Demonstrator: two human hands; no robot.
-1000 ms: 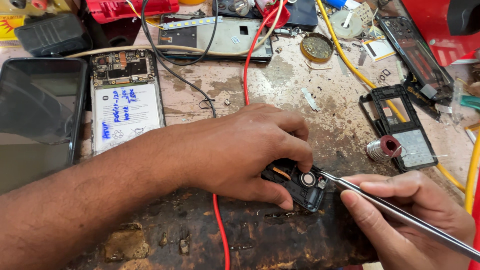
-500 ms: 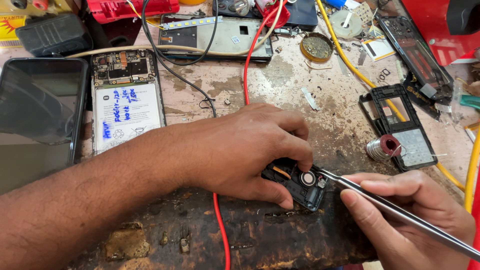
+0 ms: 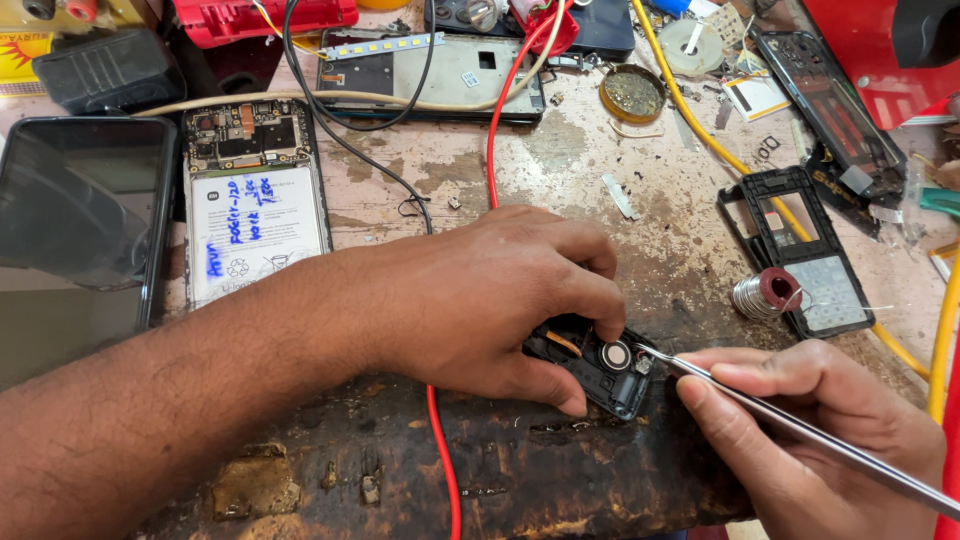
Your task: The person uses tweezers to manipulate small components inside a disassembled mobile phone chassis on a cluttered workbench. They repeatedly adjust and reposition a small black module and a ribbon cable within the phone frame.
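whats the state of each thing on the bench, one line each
left hand: pressing down on small black part
right hand: gripping tweezers
tweezers: tips at the part beside its round metal piece
small black part: lying flat, pinned by fingers
opened phone: back off, battery exposed
dark phone: screen off
solder spool: on its side, wire end loose
round tin: open

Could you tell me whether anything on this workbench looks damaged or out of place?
Yes: the bench surface is charred black and pitted beneath the left hand and right hand. An opened phone lies with its battery exposed, beside loose frames and wires.
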